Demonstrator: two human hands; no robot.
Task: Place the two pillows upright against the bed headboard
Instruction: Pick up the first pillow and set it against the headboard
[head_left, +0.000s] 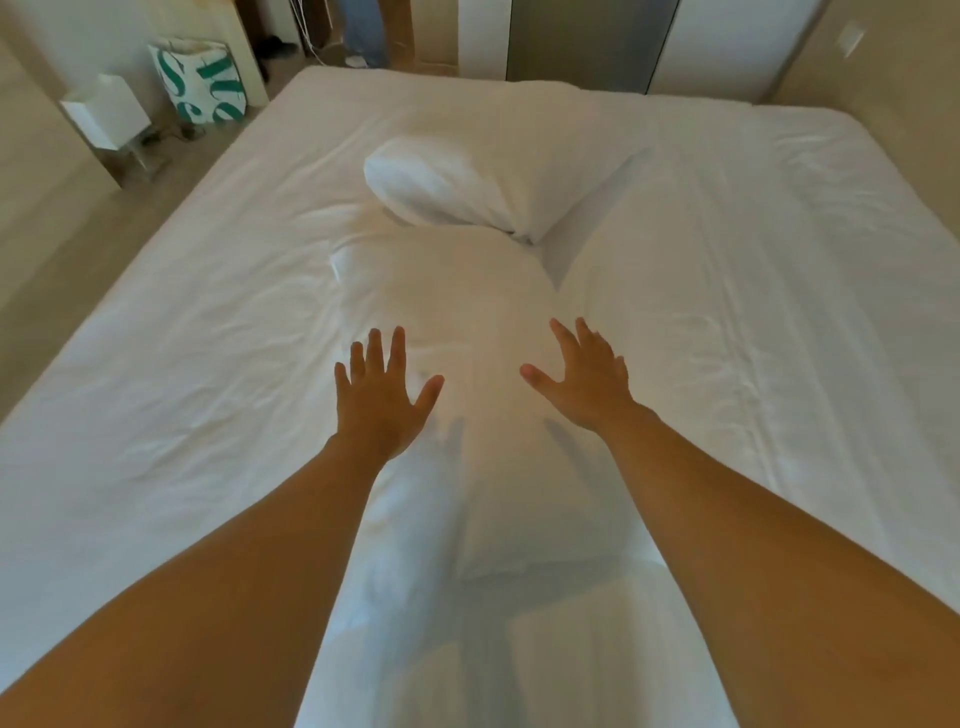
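Head view

Bed (779, 322): A wide mattress under a wrinkled white sheet is seen to fill most of the frame. No headboard can be made out in this view.

Near pillow (467, 301): A white pillow is laid lengthwise down the middle of the bed, running from the centre of the mattress toward the camera. Its outline is hard to separate from the sheet, and its lower end is blurred.

Far pillow (467, 187): A second white pillow is laid flat beyond the first, angled across the bed. Its near corner is seen touching or overlapping the far end of the near pillow; which of the two cannot be told.

Left hand (379, 395): The palm is turned down and the fingers are spread wide. Nothing is held. It is positioned over the left edge of the near pillow; contact with the fabric cannot be confirmed.

Right hand (582, 379): The palm is turned down, the fingers are spread and the thumb is stretched inward. Nothing is held. It is positioned over the right edge of the near pillow; contact cannot be confirmed.

Pillow relative to hands: The near pillow is bracketed between the two hands and passes under both forearms. The far pillow is located well beyond the fingertips.

Lamp (106, 111): A white shade is seen beside the left edge of the bed.

Bag (200, 80): A white bag with green lettering is stood on the floor past the lamp.
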